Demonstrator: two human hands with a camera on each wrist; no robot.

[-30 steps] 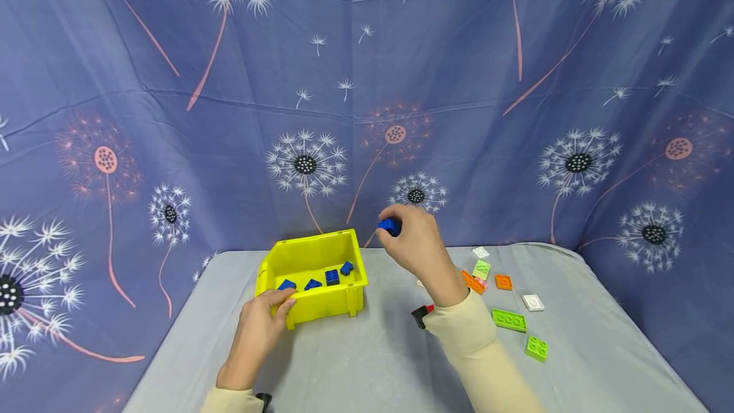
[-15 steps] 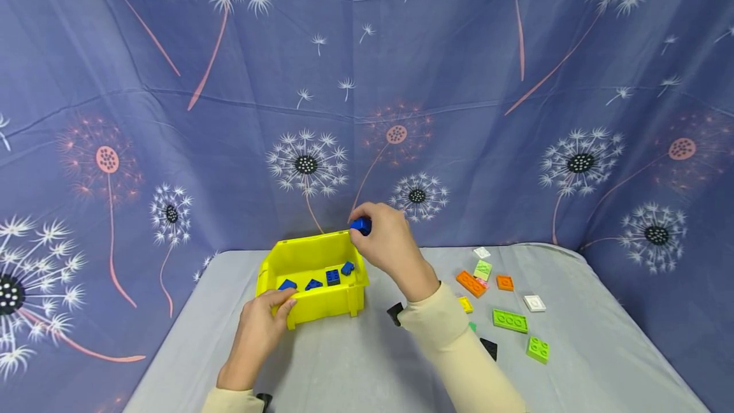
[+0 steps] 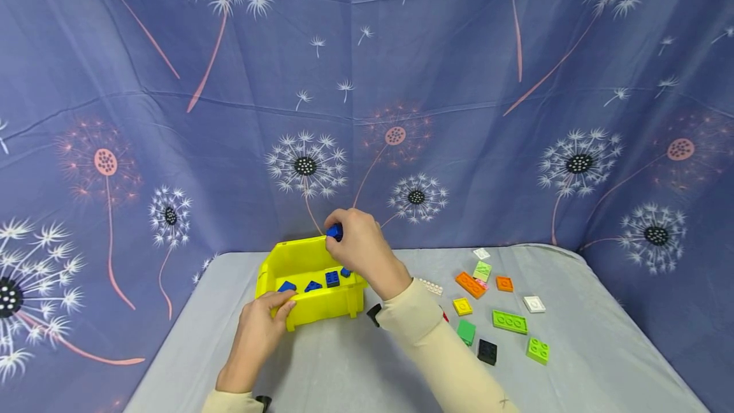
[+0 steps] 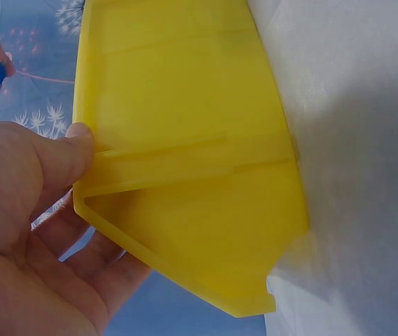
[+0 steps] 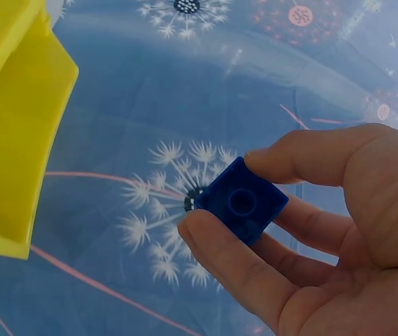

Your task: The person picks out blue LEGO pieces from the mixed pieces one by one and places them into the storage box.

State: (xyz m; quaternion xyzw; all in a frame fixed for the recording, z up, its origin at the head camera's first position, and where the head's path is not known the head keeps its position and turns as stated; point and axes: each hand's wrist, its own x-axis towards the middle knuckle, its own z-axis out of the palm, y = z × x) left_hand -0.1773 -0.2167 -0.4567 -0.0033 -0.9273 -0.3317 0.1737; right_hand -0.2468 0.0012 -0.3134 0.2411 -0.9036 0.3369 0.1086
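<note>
A blue toy brick (image 5: 237, 203) is pinched between the thumb and fingers of my right hand (image 3: 364, 244); its hollow underside faces the right wrist camera. That hand is raised over the right end of a yellow bin (image 3: 327, 304). My left hand (image 3: 260, 327) grips the bin's near left rim, thumb on one side of the wall and fingers on the other, as the left wrist view shows. Inside the bin lie several blue bricks, among them a studded one (image 3: 332, 279) and a triangular-looking one (image 3: 313, 285). My right hand partly covers the bin's far right corner.
To the right on the grey cloth lie several loose bricks: orange (image 3: 471, 285), yellow (image 3: 462, 306), green (image 3: 466, 332), black (image 3: 487, 352), lime (image 3: 509, 322) and white (image 3: 534, 304). A patterned blue curtain (image 3: 459, 113) hangs behind the table. My right sleeve partly hides a red piece.
My right hand has moved left with the blue brick, from right of the bin to above its right end. The left hand stays on the rim.
</note>
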